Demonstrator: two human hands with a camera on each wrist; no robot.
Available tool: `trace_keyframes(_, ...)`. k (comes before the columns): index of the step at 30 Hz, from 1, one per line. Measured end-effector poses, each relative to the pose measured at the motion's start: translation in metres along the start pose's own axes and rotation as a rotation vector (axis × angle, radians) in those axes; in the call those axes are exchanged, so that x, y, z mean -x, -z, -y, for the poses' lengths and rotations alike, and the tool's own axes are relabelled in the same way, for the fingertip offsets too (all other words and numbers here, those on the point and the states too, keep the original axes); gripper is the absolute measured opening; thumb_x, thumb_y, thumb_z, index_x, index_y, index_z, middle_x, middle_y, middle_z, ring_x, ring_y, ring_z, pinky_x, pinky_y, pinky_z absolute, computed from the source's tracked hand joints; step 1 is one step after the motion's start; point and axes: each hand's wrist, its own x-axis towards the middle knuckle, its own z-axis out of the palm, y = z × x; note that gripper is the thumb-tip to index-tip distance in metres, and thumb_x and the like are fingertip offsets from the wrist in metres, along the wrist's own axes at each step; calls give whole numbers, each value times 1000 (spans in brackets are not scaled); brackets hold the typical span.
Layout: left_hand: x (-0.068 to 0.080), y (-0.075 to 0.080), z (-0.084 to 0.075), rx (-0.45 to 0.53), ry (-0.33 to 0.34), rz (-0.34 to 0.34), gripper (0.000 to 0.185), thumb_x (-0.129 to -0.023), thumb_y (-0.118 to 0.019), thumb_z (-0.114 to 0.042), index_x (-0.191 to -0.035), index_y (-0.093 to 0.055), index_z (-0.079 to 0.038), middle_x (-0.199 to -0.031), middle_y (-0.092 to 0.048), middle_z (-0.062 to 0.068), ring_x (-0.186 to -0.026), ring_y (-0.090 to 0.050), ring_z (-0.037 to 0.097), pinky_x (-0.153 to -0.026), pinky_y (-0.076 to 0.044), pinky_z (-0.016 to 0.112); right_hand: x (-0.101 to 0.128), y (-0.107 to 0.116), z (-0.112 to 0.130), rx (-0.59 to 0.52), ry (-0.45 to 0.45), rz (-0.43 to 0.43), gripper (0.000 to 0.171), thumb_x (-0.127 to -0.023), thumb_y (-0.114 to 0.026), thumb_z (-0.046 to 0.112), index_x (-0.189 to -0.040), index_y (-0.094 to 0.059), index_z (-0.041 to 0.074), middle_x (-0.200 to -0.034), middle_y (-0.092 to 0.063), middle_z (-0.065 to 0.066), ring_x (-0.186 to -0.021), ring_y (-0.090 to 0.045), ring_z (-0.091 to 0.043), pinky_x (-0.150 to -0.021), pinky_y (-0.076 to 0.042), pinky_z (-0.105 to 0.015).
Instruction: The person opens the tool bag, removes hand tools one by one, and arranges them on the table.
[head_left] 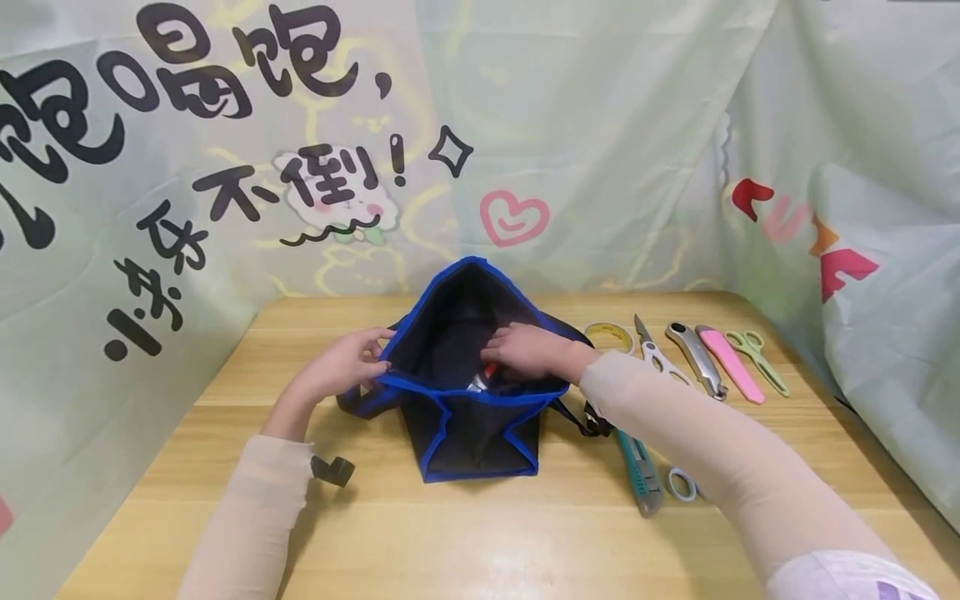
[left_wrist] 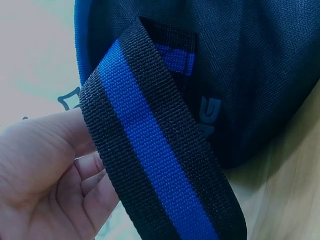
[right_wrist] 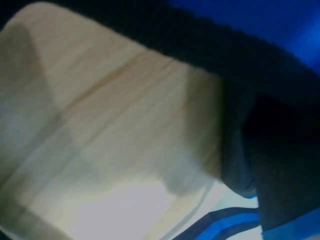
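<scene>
A black tool bag with blue edging (head_left: 480, 433) stands on the table with its mouth spread wide. At the left rim, my left hand (head_left: 348, 362) pinches the bag's edge between thumb and fingers. In the left wrist view a black strap with a blue stripe (left_wrist: 145, 130) crosses in front of that hand. My right hand (head_left: 525, 350) reaches inside the bag, its fingers bent round a small red and silver object (head_left: 480, 382). Most of that object is hidden, so its kind does not show. The right wrist view shows the strap and bag up close, without the hand.
Right of the bag lie a tape roll (head_left: 609, 335), scissors (head_left: 656, 358), a grey utility knife (head_left: 697, 358), a pink cutter (head_left: 731, 362) and green scissors (head_left: 761, 362). Nearer are a teal utility knife (head_left: 640, 475) and a grey-handled tool (head_left: 681, 483), partly under the right arm.
</scene>
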Motion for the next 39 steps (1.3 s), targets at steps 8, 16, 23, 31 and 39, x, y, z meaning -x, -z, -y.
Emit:
trace_keyframes(8,-1,-2,2,19,1,3,55,-93,-61,-2,-143,-40,4,-95,-53,18,-61,-66,22,-65,-58,49,7,14,5,-356,-77,-184,27,-89,-70,21,-114,-59,15,-96,-58,3,-82,-55,-13,-77,-49,-30)
trace_keyframes(16,0,-1,4,11,6,9,55,-93,-61,-3,-143,-40,5,-95,-54,18,-62,-66,22,-64,-59,45,15,38,9,-692,-274,-302,28,-89,-71,20,-113,-58,14,-97,-64,3,-86,-60,-11,-78,-53,-29)
trace_keyframes(23,-1,-2,3,19,3,17,55,-93,-60,-2,-143,-39,5,-96,-54,18,-63,-66,22,-65,-59,46,31,58,5,-1110,-359,-474,29,-91,-70,12,-115,-58,1,-108,-66,-12,-100,-64,-22,-89,-53,-36)
trace_keyframes(31,-2,-2,1,11,2,22,55,-93,-60,-2,-143,-39,6,-96,-54,19,-63,-66,22,-66,-59,46,62,80,-2,-1191,-495,-539,32,-91,-68,11,-118,-58,-4,-104,-66,-16,-95,-65,-24,-83,-55,-34)
trace_keyframes(39,-2,-3,2,14,14,23,55,-94,-60,-2,-143,-39,6,-97,-54,19,-63,-67,22,-66,-59,47,101,95,-5,-1272,-607,-605,28,-93,-65,13,-114,-57,-3,-98,-66,-10,-92,-64,-21,-84,-55,-38)
